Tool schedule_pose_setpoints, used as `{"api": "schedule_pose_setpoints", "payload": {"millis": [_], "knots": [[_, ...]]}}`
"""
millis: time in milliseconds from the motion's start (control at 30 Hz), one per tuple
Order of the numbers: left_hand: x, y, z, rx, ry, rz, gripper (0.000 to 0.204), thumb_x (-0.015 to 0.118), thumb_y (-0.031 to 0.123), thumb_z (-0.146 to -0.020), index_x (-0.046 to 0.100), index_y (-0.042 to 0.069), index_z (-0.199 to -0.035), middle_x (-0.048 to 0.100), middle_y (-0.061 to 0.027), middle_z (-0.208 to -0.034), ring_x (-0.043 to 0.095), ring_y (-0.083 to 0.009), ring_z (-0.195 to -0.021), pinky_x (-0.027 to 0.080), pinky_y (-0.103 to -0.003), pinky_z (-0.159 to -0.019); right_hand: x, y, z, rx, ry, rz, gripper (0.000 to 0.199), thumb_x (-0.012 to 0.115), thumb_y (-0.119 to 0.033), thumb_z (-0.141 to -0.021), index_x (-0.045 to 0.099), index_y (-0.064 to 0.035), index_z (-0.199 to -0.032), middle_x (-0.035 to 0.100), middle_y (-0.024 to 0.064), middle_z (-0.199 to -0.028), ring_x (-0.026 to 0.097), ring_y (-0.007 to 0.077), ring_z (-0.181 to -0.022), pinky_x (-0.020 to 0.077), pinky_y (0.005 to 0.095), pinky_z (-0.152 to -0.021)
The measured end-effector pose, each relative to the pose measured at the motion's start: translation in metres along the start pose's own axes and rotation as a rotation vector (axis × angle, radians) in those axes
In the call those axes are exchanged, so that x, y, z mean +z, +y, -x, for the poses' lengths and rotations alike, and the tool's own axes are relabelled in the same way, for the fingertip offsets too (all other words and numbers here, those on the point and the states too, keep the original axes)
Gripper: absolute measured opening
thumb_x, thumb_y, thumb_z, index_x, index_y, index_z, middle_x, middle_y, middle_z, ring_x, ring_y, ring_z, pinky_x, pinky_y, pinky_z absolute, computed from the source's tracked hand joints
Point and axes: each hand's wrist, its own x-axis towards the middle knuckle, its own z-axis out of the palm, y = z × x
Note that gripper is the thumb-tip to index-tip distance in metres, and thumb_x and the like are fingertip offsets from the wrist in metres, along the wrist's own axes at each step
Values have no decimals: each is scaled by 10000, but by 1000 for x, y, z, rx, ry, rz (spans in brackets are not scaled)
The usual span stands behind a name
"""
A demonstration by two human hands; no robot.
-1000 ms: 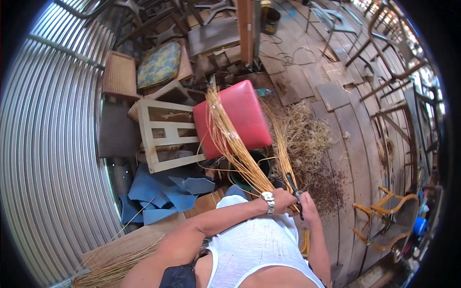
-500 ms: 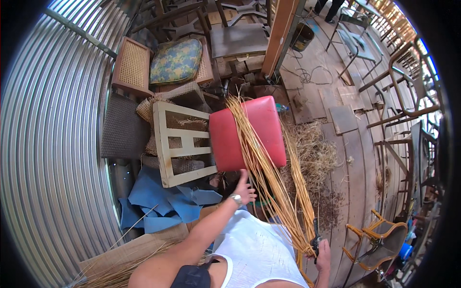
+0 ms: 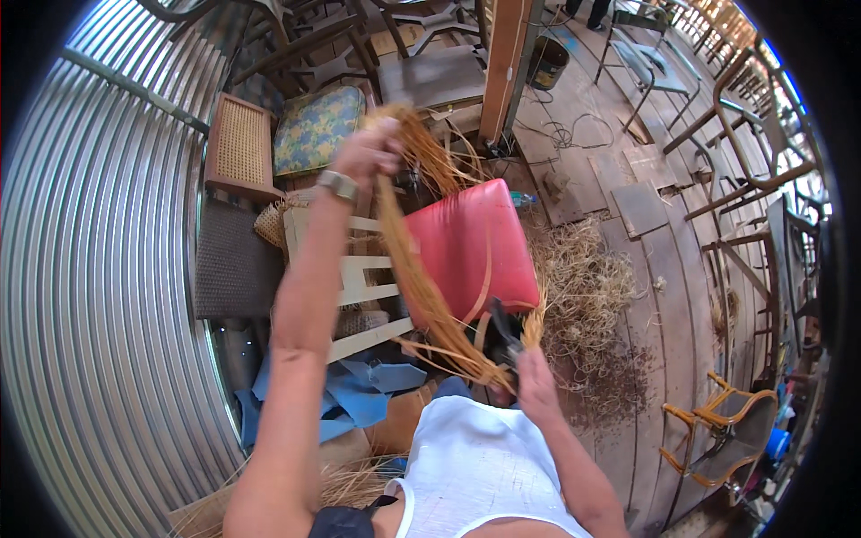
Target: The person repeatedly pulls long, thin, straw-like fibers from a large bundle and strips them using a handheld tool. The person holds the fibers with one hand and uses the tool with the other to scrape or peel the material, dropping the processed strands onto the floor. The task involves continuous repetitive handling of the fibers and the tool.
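My left hand (image 3: 369,152), slightly blurred and with a watch on the wrist, is raised at the far side, fingers closed round a bundle of golden cane strands (image 3: 421,287). The bundle runs from there across the left part of a red padded seat (image 3: 480,247) and down toward my right hand (image 3: 535,381). Closed in front of my body, that hand grips a dark tool with a narrow end (image 3: 504,325); its exact kind is unclear. The bundle's near end lies beside it. A pale slatted chair back (image 3: 363,291) joins the seat's left side.
A heap of curly cane shavings (image 3: 587,269) lies on the planks right of the seat. Blue sheets (image 3: 363,390) are at the lower left, by a corrugated metal wall (image 3: 99,296). Woven panels, a floral cushion (image 3: 318,130), a post (image 3: 505,72) and several chairs stand around.
My left hand has gone from empty and spread beside the seat to gripping the cane bundle, swung far and left. My right hand has moved up and inward with the tool.
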Motion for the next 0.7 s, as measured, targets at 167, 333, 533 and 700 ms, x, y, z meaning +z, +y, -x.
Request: {"api": "schedule_pose_setpoints", "payload": {"millis": [167,333,533,700], "knots": [[-140,81,42,100,-84,90,349,658,319,-910,547,67,-1125,491,28,-683,382,-23,-456,326,-179,-419,71,-48,-40,-148,-193,-217,213,387,-237,-1039,435,-54,-942,506,25,-702,592,116,-538,515,273,-496],[-233,35,85,268,40,201,352,622,333,-935,538,95,-1181,432,59,-642,350,-16,-432,324,-187,-405,93,-50,-43,-355,-170,-13,200,446,-221,-1023,448,-51,-917,508,74,-645,597,156,-554,477,303,-495],[-319,-109,120,-48,332,483,217,682,335,-891,561,157,-858,444,83,-596,384,-10,-417,350,-182,-410,102,-16,-27,-356,-246,181,176,487,-215,-1003,449,-66,-915,480,153,-630,536,340,-544,431,402,-522],[-320,-197,145,-213,611,548,268,765,293,-822,550,132,-821,518,25,-661,438,-56,-457,428,-207,-427,92,23,-25,-189,-290,208,205,481,-223,-1002,447,-58,-885,484,162,-630,538,351,-546,424,410,-520]]}}
